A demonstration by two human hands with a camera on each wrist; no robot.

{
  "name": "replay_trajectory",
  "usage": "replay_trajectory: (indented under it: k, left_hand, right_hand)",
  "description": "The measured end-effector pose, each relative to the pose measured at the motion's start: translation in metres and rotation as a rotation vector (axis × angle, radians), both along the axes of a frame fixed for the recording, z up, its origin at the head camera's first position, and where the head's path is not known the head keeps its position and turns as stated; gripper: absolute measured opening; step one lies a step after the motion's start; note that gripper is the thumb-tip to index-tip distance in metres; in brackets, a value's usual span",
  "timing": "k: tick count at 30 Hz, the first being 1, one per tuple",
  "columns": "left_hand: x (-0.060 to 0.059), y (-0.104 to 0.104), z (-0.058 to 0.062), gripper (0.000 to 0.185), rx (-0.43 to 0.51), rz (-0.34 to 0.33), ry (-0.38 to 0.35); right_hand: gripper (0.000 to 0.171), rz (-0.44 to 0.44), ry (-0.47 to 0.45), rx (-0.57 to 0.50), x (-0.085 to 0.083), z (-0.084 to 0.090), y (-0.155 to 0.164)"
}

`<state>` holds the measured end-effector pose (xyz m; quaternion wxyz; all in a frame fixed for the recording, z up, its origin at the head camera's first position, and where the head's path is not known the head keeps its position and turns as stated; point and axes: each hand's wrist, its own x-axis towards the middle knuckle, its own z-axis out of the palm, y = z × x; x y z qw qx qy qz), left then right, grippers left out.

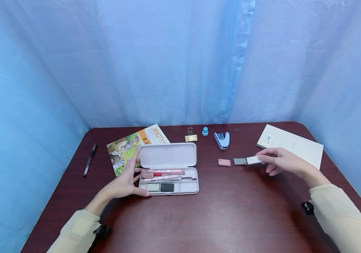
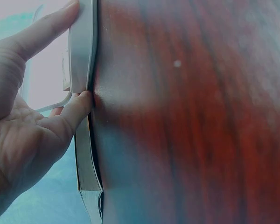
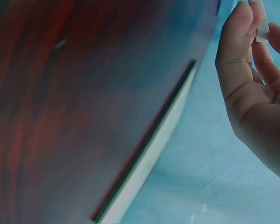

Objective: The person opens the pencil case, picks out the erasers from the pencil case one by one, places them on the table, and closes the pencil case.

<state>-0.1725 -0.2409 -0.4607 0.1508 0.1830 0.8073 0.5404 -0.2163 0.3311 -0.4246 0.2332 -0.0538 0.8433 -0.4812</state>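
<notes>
Right hand point(image 1: 280, 162) pinches white eraser point(image 1: 253, 160): likely light, slightly soft, best held at right end. Left hand point(image 1: 124, 181), fingers spread, touches pencil case point(image 1: 187, 187) at left, probably stiff.

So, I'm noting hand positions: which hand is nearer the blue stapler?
Right. The right hand is to the right of the blue stapler; the left hand is farther off to its left, touching the pencil case.

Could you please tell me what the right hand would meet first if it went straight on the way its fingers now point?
Besides the small white rectangular block it pinches, the right hand would probably first meet the small grey rectangular block; the hand's height is unclear, so it might pass over.
</notes>
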Motion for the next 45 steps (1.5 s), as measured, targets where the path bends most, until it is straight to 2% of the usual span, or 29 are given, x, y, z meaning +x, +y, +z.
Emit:
replay_trajectory:
  k: [5, 16, 23, 27, 35, 42, 45]
  left_hand:
    - [0.0, 0.002, -0.001, 0.148, -0.003, 0.001, -0.01]
    - [-0.001, 0.0, -0.002, 0.145, -0.007, -0.006, 0.003]
    - [-0.001, 0.0, -0.001, 0.144, -0.006, -0.01, 0.006]
    - [0.0, 0.0, -0.001, 0.144, -0.01, -0.008, 0.003]
    - [-0.003, 0.004, 0.0, 0.144, 0.009, -0.012, 0.009]
    - [0.001, 0.001, -0.001, 0.146, -0.005, 0.002, 0.005]
    - [0.0, 0.002, -0.001, 0.148, -0.001, 0.003, 0.009]
  right_hand:
    - [0.05, -0.001, -0.033, 0.015, -0.003, -0.007, 0.015]
    - [0.05, 0.006, -0.085, 0.033, -0.013, -0.019, 0.022]
    - [0.052, -0.033, -0.091, 0.036, -0.018, -0.029, 0.024]
    - [0.05, -0.041, -0.076, 0.034, -0.016, -0.029, 0.02]
    - [0.046, -0.058, -0.025, 0.096, -0.01, -0.023, 0.015]
    - [0.046, 0.013, 0.045, 0.14, -0.003, -0.024, 0.005]
    - [0.047, 0.016, 0.074, 0.145, 0.0, -0.025, 0.003]
